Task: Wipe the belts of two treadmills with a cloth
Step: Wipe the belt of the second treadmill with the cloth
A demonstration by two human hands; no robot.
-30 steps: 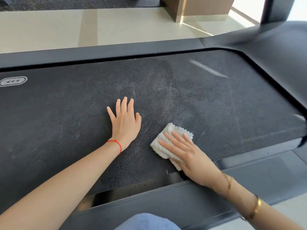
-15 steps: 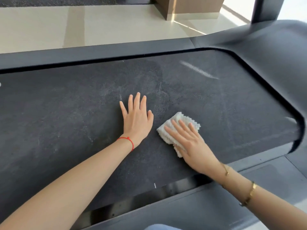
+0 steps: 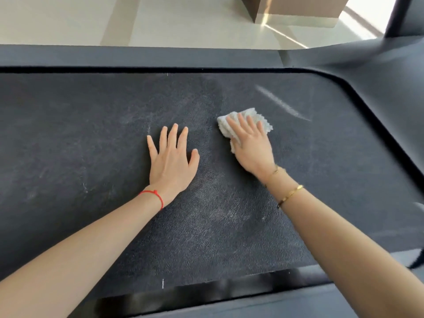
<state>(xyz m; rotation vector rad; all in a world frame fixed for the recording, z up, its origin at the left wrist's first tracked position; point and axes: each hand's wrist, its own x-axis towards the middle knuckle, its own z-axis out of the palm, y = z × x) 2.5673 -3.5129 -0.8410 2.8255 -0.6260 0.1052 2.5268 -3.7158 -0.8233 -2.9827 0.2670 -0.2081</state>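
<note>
A dark, textured treadmill belt fills most of the view, with pale dusty smears and a white streak at the upper right. My left hand lies flat on the belt near its middle, fingers straight and spread. To its right, my right hand presses a folded white cloth onto the belt with straight fingers. The cloth pokes out beyond the fingertips, and its near part is hidden under the palm.
Dark grey side rails run along the belt's far edge and near edge. The motor cover curves round the belt's right end, with a black upright post behind it. Pale floor tiles and a wooden base lie beyond.
My right hand has slid the cloth away from me, across the belt toward the far rail and the white streak. My left hand stays flat on the belt. The camera has leaned further forward.
</note>
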